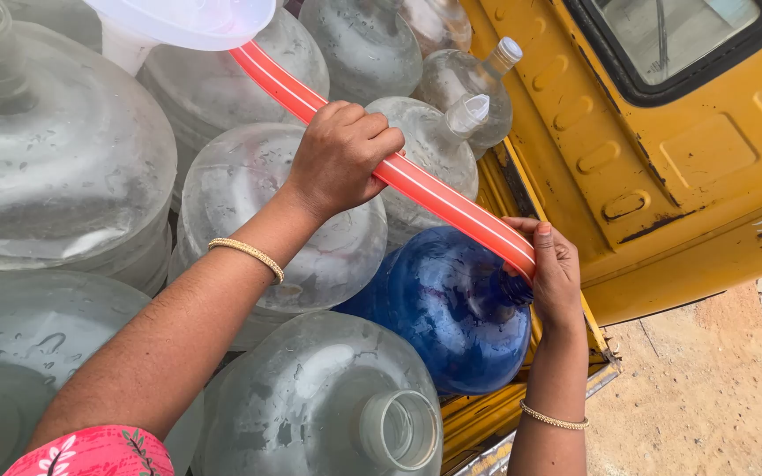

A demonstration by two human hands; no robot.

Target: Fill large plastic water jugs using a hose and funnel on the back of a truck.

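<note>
So here's the setup: I've got the hose [451, 204], an orange-red flat one with pale stripes, running from a white funnel [189, 19] up top down to the neck of the blue jug [438, 313]. My left hand [341, 154] is wrapped fully around the hose about midway, fingers closed tight over it. My right hand [556, 273] is down at the low end, curled shut around the hose tip and touching the mouth of the blue jug, pinning the two together.

The hose looks soft and bendy to me, the kind that flops and kinks if you let it sag, so holding it in two spots makes sense: one grip mid-span to keep it straight, one right at the end so it doesn't slip out of the neck. It's probably slick when wet too, so a full wrap beats a pinch.

The blue jug lies tilted among a bunch of clear jugs [293, 211], all packed touching each other in the back of a yellow vehicle [663, 176]. Those jugs are big and thin-walled, light when empty I'd guess, but a pain once full. One clear jug [337, 405] sits open-mouthed right below my arms. Dirt ground [707, 388] off to the right.
</note>
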